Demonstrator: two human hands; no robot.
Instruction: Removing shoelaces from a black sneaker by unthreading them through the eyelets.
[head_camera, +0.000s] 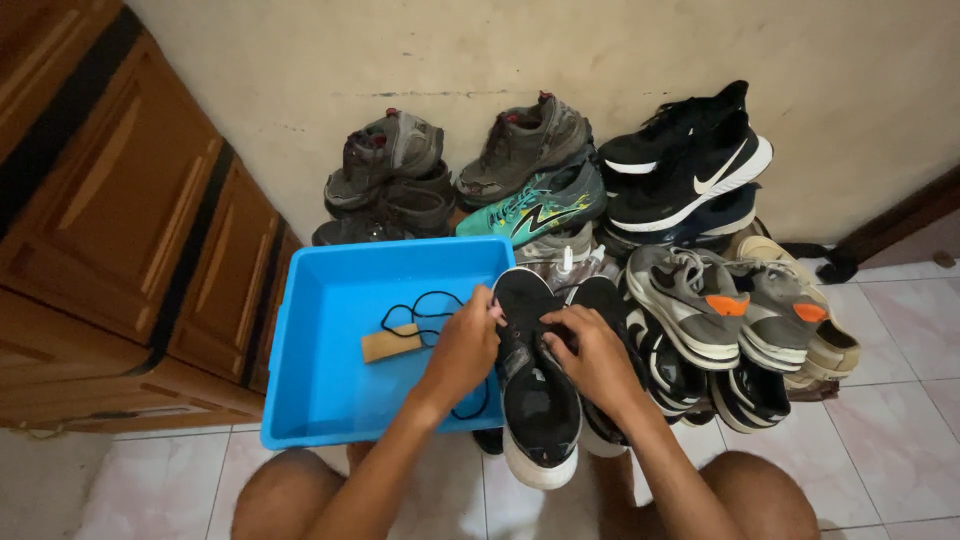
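Observation:
A black sneaker with a white sole lies toe toward me on the tiled floor, between my knees. My left hand pinches at its lace area near the tongue, over the edge of a blue plastic tub. On the shoe's right side, my right hand grips the upper with curled fingers. Inside the tub lie a black shoelace and a small tan brush or block.
A pile of sneakers sits against the wall: grey hiking shoes, a teal shoe, black-and-white shoes, grey shoes with orange patches. A wooden cabinet stands at left. White floor tiles lie to the right.

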